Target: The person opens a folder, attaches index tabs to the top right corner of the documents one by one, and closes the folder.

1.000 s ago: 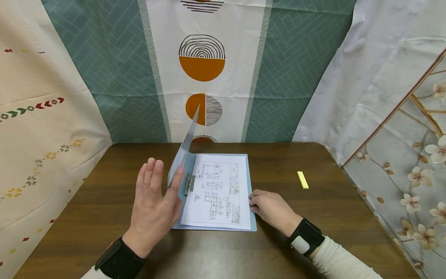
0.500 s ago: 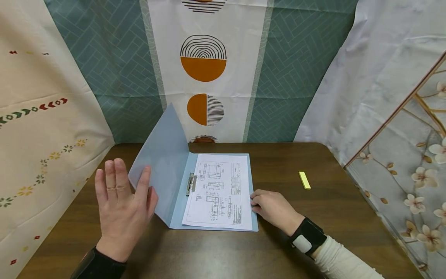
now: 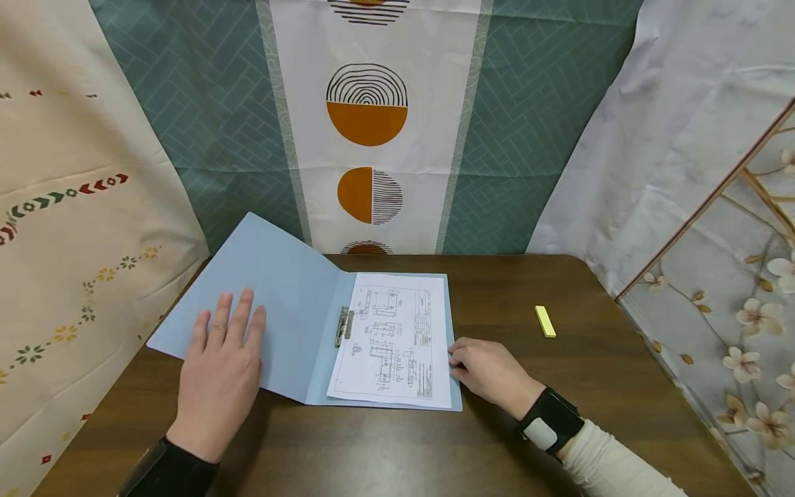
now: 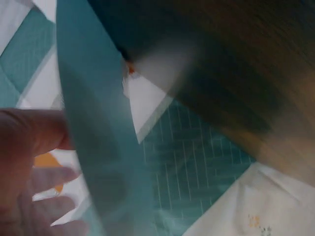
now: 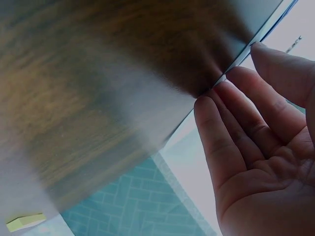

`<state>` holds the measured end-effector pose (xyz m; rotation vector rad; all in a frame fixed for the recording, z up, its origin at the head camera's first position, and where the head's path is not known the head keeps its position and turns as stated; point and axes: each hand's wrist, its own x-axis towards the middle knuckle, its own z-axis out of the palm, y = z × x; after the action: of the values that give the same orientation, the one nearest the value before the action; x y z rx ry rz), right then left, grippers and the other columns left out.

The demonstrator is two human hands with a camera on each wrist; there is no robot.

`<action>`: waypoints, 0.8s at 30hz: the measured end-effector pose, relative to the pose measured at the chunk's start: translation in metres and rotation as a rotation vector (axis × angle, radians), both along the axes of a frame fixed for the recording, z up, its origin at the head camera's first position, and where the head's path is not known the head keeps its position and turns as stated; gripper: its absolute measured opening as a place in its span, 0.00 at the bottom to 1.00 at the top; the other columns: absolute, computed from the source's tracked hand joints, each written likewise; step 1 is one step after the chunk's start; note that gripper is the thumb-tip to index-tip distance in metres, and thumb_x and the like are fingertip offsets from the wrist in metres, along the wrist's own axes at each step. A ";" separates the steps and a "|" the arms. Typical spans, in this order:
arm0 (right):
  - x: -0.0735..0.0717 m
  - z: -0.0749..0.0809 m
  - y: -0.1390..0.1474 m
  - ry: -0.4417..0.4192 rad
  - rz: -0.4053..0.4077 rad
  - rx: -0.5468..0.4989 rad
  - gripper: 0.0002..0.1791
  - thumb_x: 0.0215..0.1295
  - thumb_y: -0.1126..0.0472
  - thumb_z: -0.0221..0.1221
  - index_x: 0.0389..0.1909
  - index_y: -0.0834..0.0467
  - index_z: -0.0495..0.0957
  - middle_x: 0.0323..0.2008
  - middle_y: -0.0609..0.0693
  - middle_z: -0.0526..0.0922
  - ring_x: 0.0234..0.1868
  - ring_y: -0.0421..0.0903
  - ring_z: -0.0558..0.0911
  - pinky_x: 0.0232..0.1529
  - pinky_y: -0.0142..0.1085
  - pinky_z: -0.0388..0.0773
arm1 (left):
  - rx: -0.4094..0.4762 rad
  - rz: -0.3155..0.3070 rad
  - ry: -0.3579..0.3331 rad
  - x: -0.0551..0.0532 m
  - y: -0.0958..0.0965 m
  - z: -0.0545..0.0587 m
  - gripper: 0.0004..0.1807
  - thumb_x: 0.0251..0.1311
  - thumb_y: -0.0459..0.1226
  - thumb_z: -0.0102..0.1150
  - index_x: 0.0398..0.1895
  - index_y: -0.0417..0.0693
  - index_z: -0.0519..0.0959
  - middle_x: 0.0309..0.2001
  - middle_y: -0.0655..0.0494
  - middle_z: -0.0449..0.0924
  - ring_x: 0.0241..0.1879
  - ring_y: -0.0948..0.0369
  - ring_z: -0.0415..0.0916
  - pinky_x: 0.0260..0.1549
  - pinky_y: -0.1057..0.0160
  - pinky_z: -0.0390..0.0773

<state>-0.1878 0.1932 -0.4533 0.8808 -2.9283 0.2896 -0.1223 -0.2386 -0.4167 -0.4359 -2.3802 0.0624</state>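
A light blue clip folder [image 3: 292,297] lies spread on the table, its front cover swung to the left and tilted. Its metal clip [image 3: 344,326] holds sheets with a technical drawing [image 3: 391,342] on top. My left hand [image 3: 220,373] lies with spread, straight fingers over the inner side of the cover. In the left wrist view that cover [image 4: 98,123] stands beside the thumb and fingertips. My right hand [image 3: 487,373] touches the folder's right edge. The right wrist view shows the fingertips [image 5: 203,105] lined up along that edge, gently bent, with the thumb near them.
A small yellow bar [image 3: 545,322] lies on the brown wooden table [image 3: 385,455], right of the folder. Patterned cloths [image 3: 497,138] hang behind and at both sides. Each wrist wears a black band [image 3: 549,421].
The folder's cover has swung from nearly upright down to the left, the left hand moving left with it. The right hand has stayed at the folder's right edge.
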 end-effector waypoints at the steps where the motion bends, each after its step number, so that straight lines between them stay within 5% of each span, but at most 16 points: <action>1: 0.000 0.000 0.000 -0.006 -0.002 -0.003 0.12 0.65 0.61 0.80 0.47 0.59 0.94 0.53 0.54 0.90 0.48 0.49 0.89 0.56 0.46 0.87 | -0.022 0.009 -0.046 -0.002 0.002 -0.003 0.37 0.51 0.23 0.75 0.68 0.28 0.78 0.81 0.30 0.64 0.81 0.32 0.58 0.76 0.29 0.59; 6: 0.003 -0.001 0.001 -0.013 -0.002 -0.004 0.13 0.65 0.61 0.79 0.48 0.60 0.93 0.55 0.55 0.90 0.50 0.50 0.89 0.57 0.47 0.87 | -0.087 0.025 -0.233 -0.012 0.019 -0.016 0.34 0.51 0.25 0.83 0.64 0.29 0.81 0.73 0.28 0.74 0.75 0.30 0.68 0.67 0.30 0.73; 10: 0.004 -0.001 0.002 -0.006 0.001 -0.008 0.12 0.66 0.62 0.79 0.47 0.60 0.93 0.54 0.54 0.90 0.48 0.49 0.89 0.56 0.47 0.87 | -0.108 0.020 -0.337 -0.020 0.035 -0.025 0.26 0.61 0.24 0.76 0.63 0.32 0.82 0.68 0.31 0.79 0.70 0.32 0.75 0.63 0.30 0.77; 19: 0.003 -0.001 0.003 -0.002 0.007 -0.018 0.12 0.66 0.61 0.79 0.47 0.59 0.93 0.55 0.55 0.90 0.48 0.50 0.89 0.56 0.47 0.87 | -0.139 0.080 -0.429 -0.034 0.054 -0.034 0.24 0.67 0.45 0.77 0.59 0.41 0.85 0.57 0.37 0.85 0.57 0.38 0.83 0.49 0.30 0.83; 24: 0.002 0.000 0.003 0.006 0.012 -0.020 0.12 0.66 0.61 0.79 0.48 0.60 0.93 0.55 0.55 0.90 0.51 0.51 0.89 0.57 0.48 0.87 | -0.145 0.108 -0.480 -0.035 0.054 -0.038 0.24 0.71 0.48 0.74 0.60 0.41 0.85 0.63 0.34 0.83 0.59 0.36 0.82 0.50 0.30 0.84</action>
<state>-0.1855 0.1960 -0.4529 0.8951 -2.9105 0.3157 -0.1578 -0.1843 -0.4548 -0.4263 -2.8845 0.2009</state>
